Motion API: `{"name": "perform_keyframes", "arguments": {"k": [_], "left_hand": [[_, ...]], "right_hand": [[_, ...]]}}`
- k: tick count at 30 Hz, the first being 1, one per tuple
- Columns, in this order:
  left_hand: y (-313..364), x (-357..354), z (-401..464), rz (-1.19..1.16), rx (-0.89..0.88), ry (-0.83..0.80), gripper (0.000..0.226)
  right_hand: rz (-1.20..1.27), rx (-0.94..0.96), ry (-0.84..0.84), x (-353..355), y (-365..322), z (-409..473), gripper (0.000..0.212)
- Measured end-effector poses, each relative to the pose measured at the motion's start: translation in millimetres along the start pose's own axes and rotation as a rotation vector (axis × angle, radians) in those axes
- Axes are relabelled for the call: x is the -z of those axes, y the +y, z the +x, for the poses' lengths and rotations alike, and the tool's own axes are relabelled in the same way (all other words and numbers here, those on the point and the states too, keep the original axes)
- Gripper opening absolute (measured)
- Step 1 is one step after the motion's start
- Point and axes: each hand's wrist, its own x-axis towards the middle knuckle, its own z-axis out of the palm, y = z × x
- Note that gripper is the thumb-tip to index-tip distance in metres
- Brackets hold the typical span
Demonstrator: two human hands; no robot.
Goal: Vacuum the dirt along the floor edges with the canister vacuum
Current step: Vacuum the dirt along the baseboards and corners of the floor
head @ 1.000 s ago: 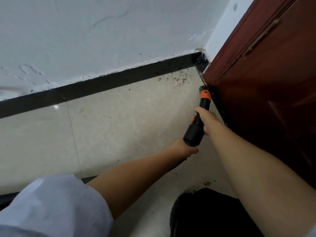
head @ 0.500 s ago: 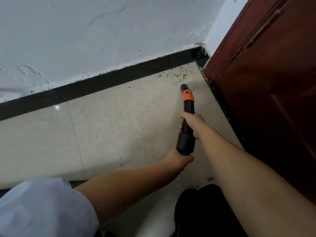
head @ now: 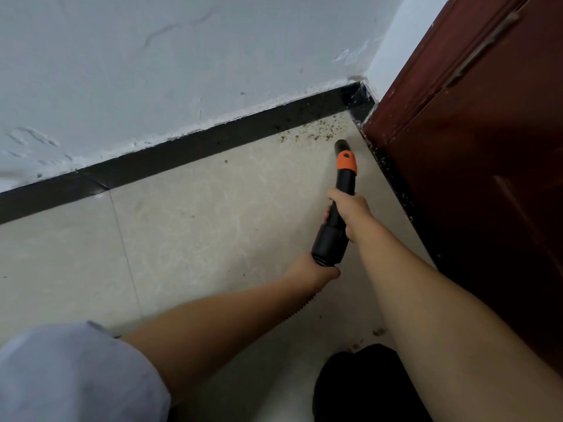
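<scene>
nozzle (head: 341, 146) before dirt (head: 313, 134) — door (head: 475, 147) right

Room corner indoors, tiled floor (head: 189, 239), black skirting (head: 213, 144), painted wall (head: 182, 62), dark red wooden door (head: 487, 132)

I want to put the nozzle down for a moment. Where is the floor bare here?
Bare tile lies left of the nozzle, below the black skirting. Crowded: brown dirt fills the corner by the red door, and more crumbs lie near the right forearm.
</scene>
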Motion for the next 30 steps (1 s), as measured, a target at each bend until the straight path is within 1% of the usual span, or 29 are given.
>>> {"name": "perform_keyframes", "arguments": {"k": [3, 7, 10, 13, 16, 19, 23, 27, 29, 30], "left_hand": [[17, 1, 10, -0.005, -0.034, -0.021, 0.022], [31, -1, 17, 0.02, -0.063, -0.03, 0.021], [31, -2, 19, 0.008, -0.058, -0.022, 0.02], [24, -5, 16, -0.012, -0.052, 0.006, 0.019], [11, -7, 7, -0.024, -0.046, 0.04, 0.018], [-1, -4, -2, -0.031, -0.04, 0.041, 0.013], [-16, -2, -13, -0.049, -0.021, 0.069, 0.021], [-28, 7, -20, -0.094, -0.018, 0.127, 0.015], [-29, 13, -20, -0.112, -0.021, 0.14, 0.01], [-29, 16, -18, -0.115, -0.022, 0.147, 0.011]], "right_hand": [[0.017, 0.002, 0.029, 5, -13, 12, 0.013], [0.019, -0.013, 0.027, 10, -23, 24, 0.016], [0.011, -0.023, 0.024, 10, -25, 26, 0.015], [-0.017, -0.018, -0.015, 5, -23, 21, 0.011], [-0.072, -0.015, -0.068, -4, -16, 11, 0.011], [-0.11, -0.007, -0.1, -11, -6, 1, 0.012], [-0.185, 0.012, -0.155, -23, 4, -12, 0.012], [-0.245, 0.024, -0.204, -41, 8, -22, 0.012], [-0.236, 0.019, -0.213, -47, 7, -22, 0.011], [-0.223, 0.015, -0.212, -49, 7, -21, 0.011]]}}
